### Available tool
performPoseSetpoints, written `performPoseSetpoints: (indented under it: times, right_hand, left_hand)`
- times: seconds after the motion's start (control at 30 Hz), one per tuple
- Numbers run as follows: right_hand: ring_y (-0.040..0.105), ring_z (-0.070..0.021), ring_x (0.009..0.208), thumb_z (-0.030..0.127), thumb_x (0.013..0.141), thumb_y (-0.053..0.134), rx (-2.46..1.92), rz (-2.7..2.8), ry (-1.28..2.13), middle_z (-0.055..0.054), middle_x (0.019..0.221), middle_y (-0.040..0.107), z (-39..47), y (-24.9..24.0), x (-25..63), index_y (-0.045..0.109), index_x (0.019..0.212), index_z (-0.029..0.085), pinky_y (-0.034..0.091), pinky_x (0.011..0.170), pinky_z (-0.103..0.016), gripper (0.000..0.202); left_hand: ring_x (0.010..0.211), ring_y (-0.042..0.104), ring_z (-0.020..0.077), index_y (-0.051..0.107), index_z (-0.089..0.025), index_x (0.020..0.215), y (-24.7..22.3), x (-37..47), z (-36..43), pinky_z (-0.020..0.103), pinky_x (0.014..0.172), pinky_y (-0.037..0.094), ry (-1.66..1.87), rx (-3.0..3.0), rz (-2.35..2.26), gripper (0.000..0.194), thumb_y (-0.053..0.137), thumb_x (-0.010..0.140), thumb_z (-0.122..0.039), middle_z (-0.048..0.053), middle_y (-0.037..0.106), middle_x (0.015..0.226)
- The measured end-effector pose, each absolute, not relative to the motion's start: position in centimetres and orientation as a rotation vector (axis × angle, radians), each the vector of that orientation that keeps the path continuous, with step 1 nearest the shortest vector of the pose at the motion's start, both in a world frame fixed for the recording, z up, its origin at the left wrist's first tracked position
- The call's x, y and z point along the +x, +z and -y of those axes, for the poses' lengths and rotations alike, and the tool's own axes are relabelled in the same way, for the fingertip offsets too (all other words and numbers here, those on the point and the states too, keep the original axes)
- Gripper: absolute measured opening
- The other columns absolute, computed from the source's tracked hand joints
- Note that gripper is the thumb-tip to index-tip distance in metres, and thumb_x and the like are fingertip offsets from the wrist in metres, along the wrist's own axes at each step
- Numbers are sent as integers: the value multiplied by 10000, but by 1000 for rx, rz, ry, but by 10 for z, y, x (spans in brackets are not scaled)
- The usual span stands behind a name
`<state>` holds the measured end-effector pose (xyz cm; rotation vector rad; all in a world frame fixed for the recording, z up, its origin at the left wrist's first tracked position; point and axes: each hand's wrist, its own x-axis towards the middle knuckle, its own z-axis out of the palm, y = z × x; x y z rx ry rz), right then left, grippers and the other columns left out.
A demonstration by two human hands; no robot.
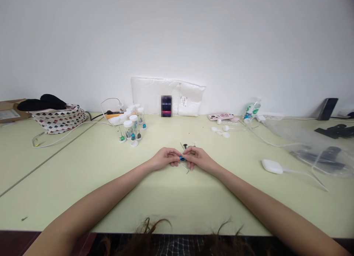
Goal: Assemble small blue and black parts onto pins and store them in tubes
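Note:
A small shiny blue part [181, 158] is pinched between the fingertips of both hands, low over the table; its exact kind is too small to make out. My left hand [166, 158] grips it from the left, fingers curled. My right hand [199, 159] has thumb and fingers closed on its right side. Just below the fingers lies a thin bent metal rod like a hex key [185, 168]. Beyond the hands are a small black piece with a round flat head [185, 146] and other tiny parts, partly hidden by the right hand.
Clear tubes with white caps [128, 128], holding blue and green parts, cluster at left. A phone [166, 106] leans on bubble wrap [146, 93]. At right are a pink phone [217, 117], loose white caps [226, 135], a white charger [272, 166] with cable and plastic bags [329, 160].

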<state>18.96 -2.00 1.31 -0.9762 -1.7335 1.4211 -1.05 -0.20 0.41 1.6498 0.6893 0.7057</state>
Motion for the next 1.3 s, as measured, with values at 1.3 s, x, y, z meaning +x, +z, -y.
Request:
performPoseSetpoints:
  times: [1.3]
  right_hand:
    - [538,-102,491,466,752,526,-974,1781,1409,7,596,560,22,13,188,512,940,161,450,454,-225,359]
  left_hand:
    - [625,570,115,587,-110,940,3,-11,1,244,601,457,717,1626,-681,306,563,742,-341,69,615,718]
